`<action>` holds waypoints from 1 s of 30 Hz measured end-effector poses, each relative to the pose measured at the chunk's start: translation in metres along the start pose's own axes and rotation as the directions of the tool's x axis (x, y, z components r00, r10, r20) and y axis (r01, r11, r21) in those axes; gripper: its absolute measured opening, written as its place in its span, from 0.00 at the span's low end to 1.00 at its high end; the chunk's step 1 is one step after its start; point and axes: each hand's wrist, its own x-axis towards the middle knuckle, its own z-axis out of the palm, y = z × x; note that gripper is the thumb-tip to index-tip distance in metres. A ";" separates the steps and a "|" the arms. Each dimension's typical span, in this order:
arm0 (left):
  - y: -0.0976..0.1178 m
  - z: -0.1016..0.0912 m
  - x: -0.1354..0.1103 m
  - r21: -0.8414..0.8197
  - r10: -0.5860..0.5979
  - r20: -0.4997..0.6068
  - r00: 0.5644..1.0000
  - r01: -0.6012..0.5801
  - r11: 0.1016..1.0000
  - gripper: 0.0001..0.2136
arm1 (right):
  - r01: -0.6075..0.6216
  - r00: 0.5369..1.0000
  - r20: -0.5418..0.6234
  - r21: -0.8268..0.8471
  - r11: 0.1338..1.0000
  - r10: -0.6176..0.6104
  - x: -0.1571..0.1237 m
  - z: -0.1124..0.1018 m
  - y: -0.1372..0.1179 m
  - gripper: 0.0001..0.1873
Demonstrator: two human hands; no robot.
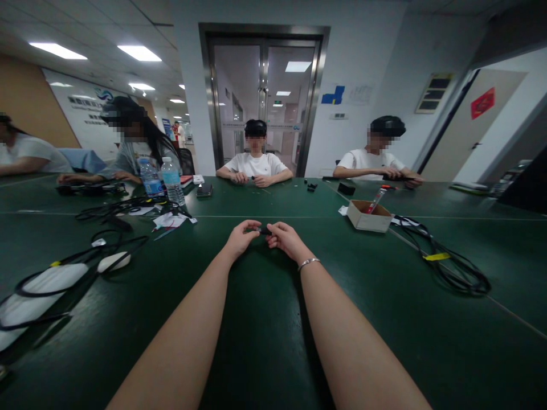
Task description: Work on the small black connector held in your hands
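Both my forearms reach out over a dark green table (265,319). My left hand (241,236) and my right hand (285,238) meet at the middle, fingers pinched on a small black part (265,230) held between them just above the tabletop. A silver bracelet (308,262) circles my right wrist. What the small part is, I cannot make out.
Black cables (448,267) coil at the right, more cables (85,256) and white pads at the left. A small cardboard box (368,216) stands right of centre. Two water bottles (166,179) stand at the back left. Several people sit across and to the left.
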 end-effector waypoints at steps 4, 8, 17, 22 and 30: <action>-0.002 0.002 0.003 -0.039 -0.058 -0.014 0.998 0.057 0.998 0.13 | 0.028 1.000 -0.003 -0.051 0.998 -0.028 0.000 0.000 0.000 0.09; 0.001 0.005 0.004 -0.055 -0.133 -0.006 0.991 0.132 0.990 0.12 | 0.023 0.999 0.032 -0.062 0.998 -0.021 0.000 0.001 -0.001 0.12; 0.004 0.004 0.002 0.018 -0.165 0.027 0.986 0.165 0.986 0.14 | 0.022 0.989 0.143 0.014 1.000 -0.024 -0.005 -0.003 -0.004 0.19; 0.002 0.007 0.002 0.025 -0.166 0.065 0.984 0.165 0.986 0.19 | -0.007 0.998 0.064 0.004 1.000 0.006 -0.002 -0.001 -0.003 0.13; -0.004 0.008 0.002 0.092 -0.095 0.102 0.990 0.086 0.992 0.13 | -0.012 0.999 0.048 0.012 1.000 0.012 -0.004 0.000 -0.003 0.12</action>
